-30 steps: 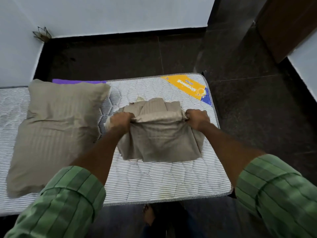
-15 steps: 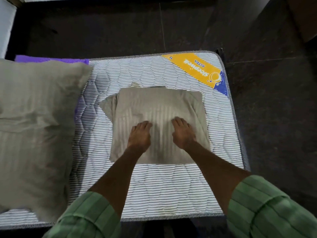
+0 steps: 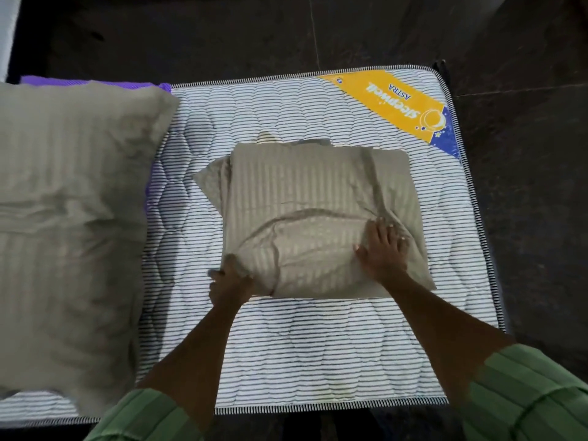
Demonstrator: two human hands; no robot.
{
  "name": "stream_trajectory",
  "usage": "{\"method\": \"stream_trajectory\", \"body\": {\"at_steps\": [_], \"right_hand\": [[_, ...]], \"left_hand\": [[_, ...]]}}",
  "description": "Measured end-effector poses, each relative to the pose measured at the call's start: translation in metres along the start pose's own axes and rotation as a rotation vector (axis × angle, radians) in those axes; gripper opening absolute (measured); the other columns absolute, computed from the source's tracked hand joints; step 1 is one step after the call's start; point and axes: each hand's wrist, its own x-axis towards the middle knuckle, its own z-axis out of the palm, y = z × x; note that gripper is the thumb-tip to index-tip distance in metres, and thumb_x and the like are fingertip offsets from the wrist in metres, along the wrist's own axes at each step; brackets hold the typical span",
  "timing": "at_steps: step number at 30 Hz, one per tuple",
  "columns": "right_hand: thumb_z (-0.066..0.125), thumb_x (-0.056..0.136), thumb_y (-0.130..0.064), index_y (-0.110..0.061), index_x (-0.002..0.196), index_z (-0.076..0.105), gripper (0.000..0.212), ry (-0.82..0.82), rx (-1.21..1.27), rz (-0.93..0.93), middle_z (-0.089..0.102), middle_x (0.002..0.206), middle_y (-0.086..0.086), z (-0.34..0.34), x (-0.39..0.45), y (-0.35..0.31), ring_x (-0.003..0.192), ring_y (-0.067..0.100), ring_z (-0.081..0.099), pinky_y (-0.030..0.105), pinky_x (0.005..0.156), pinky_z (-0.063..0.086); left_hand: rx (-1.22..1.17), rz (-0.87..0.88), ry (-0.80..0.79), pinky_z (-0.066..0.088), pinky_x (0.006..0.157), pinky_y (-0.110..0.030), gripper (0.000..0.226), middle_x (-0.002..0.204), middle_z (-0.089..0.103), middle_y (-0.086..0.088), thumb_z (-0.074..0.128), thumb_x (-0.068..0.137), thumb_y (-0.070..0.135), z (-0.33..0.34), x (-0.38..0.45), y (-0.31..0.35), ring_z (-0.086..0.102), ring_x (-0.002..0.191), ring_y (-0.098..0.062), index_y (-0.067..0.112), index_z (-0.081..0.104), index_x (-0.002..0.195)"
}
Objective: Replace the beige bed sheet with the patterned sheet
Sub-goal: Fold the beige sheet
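Note:
The beige bed sheet (image 3: 305, 192) lies folded into a thick rectangle on the bare striped mattress (image 3: 302, 351), right of centre. My left hand (image 3: 230, 283) grips the bundle's near left corner, fingers curled under the cloth, which bulges upward there. My right hand (image 3: 383, 245) lies on the right part of the bundle, fingers spread and partly sunk into a fold. No patterned sheet is in view.
A large beige pillow (image 3: 70, 224) covers the left part of the mattress, over a purple cloth edge (image 3: 95, 81). A yellow and blue brand label (image 3: 407, 106) marks the far right corner. Dark tiled floor (image 3: 534, 218) surrounds the bed.
Both hands pressed flat on the middle of the folded sheet half a second ago. Now the left has slid to the near left corner and gripped it; the right has moved to the right side.

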Motion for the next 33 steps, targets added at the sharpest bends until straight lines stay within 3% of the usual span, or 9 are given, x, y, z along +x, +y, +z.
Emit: {"method": "stream_trajectory", "body": {"at_steps": [8, 11, 14, 18, 20, 23, 27, 29, 33], "right_hand": [[0.071, 0.077, -0.033, -0.009, 0.119, 0.058, 0.050, 0.200, 0.072, 0.088, 0.057, 0.123, 0.014, -0.012, -0.029, -0.067, 0.117, 0.037, 0.051, 0.049, 0.096, 0.043], [0.066, 0.084, -0.034, -0.007, 0.097, 0.067, 0.030, 0.223, 0.193, 0.172, 0.068, 0.099, 0.017, 0.003, -0.060, -0.088, 0.101, 0.039, 0.062, 0.046, 0.085, 0.049], [0.053, 0.097, -0.054, -0.007, 0.098, 0.076, 0.052, 0.043, 0.359, 0.387, 0.074, 0.095, 0.017, 0.020, -0.093, -0.101, 0.096, 0.038, 0.070, 0.040, 0.081, 0.054], [0.066, 0.068, -0.088, -0.012, 0.100, 0.077, 0.084, -0.198, 1.205, 0.833, 0.077, 0.096, 0.010, 0.044, -0.114, -0.115, 0.076, 0.029, 0.072, 0.039, 0.067, 0.059], [0.081, 0.073, -0.066, -0.011, 0.103, 0.077, 0.063, -0.169, 1.659, 0.891, 0.076, 0.096, 0.005, 0.042, -0.108, -0.114, 0.057, 0.015, 0.057, 0.026, 0.045, 0.043], [0.089, 0.076, -0.031, -0.012, 0.108, 0.072, 0.040, -0.094, 1.937, 0.948, 0.069, 0.095, 0.004, 0.029, -0.098, -0.113, 0.052, 0.009, 0.053, 0.020, 0.040, 0.041], [0.082, 0.069, -0.004, 0.007, 0.104, 0.073, 0.037, 0.170, 1.873, 0.984, 0.072, 0.101, 0.013, 0.012, -0.105, -0.102, 0.075, 0.020, 0.067, 0.017, 0.049, 0.051], [0.074, 0.075, 0.001, 0.002, 0.081, 0.073, 0.006, 0.215, 1.824, 0.972, 0.068, 0.082, 0.009, 0.002, -0.115, -0.086, 0.067, 0.016, 0.065, 0.016, 0.047, 0.047], [0.071, 0.076, 0.006, -0.005, 0.065, 0.066, 0.017, 0.263, 1.819, 1.013, 0.065, 0.055, -0.004, 0.002, -0.135, -0.051, 0.048, 0.008, 0.061, 0.017, 0.043, 0.044]], "left_hand": [[-0.405, -0.073, 0.076, 0.047, 0.102, -0.050, 0.087, 0.128, 0.061, -0.017, 0.079, 0.075, 0.061, -0.003, 0.006, 0.028, 0.060, 0.121, -0.040, 0.010, 0.044, 0.136], [-0.844, -0.036, -0.113, 0.057, 0.056, -0.033, 0.066, 0.099, 0.072, -0.018, 0.085, 0.076, 0.053, -0.006, 0.003, 0.029, 0.071, 0.087, -0.040, 0.003, 0.065, 0.115], [-1.060, -0.133, -0.284, 0.045, 0.035, -0.020, 0.033, 0.086, 0.070, -0.015, 0.080, 0.086, 0.022, -0.016, -0.011, 0.048, 0.064, 0.057, -0.024, -0.001, 0.070, 0.107], [-1.167, -0.191, -0.526, 0.057, 0.055, -0.032, 0.051, 0.111, 0.071, -0.025, 0.079, 0.072, 0.024, -0.020, -0.012, 0.054, 0.070, 0.073, -0.030, -0.003, 0.070, 0.115], [-1.155, -0.215, -0.637, 0.059, 0.071, -0.036, 0.049, 0.115, 0.072, -0.022, 0.075, 0.072, 0.028, -0.024, -0.016, 0.049, 0.070, 0.085, -0.033, 0.002, 0.071, 0.113], [-1.099, -0.214, -0.750, 0.053, 0.080, -0.035, 0.036, 0.104, 0.071, -0.015, 0.070, 0.076, 0.026, -0.022, -0.025, 0.039, 0.070, 0.085, -0.030, 0.008, 0.071, 0.107], [-0.920, -0.250, -0.765, 0.057, 0.073, -0.033, 0.020, 0.091, 0.074, -0.009, 0.065, 0.086, 0.019, -0.006, -0.048, 0.024, 0.070, 0.081, -0.025, 0.010, 0.071, 0.103], [-0.606, -0.269, -0.750, 0.055, 0.064, -0.029, 0.028, 0.093, 0.071, -0.008, 0.072, 0.086, 0.025, 0.002, -0.063, 0.020, 0.066, 0.080, -0.022, 0.009, 0.069, 0.108], [0.305, -0.086, -0.864, 0.048, 0.066, -0.027, 0.047, 0.063, 0.061, -0.007, 0.064, 0.093, 0.054, 0.002, -0.079, 0.025, 0.055, 0.057, -0.020, 0.009, 0.059, 0.081]]}}
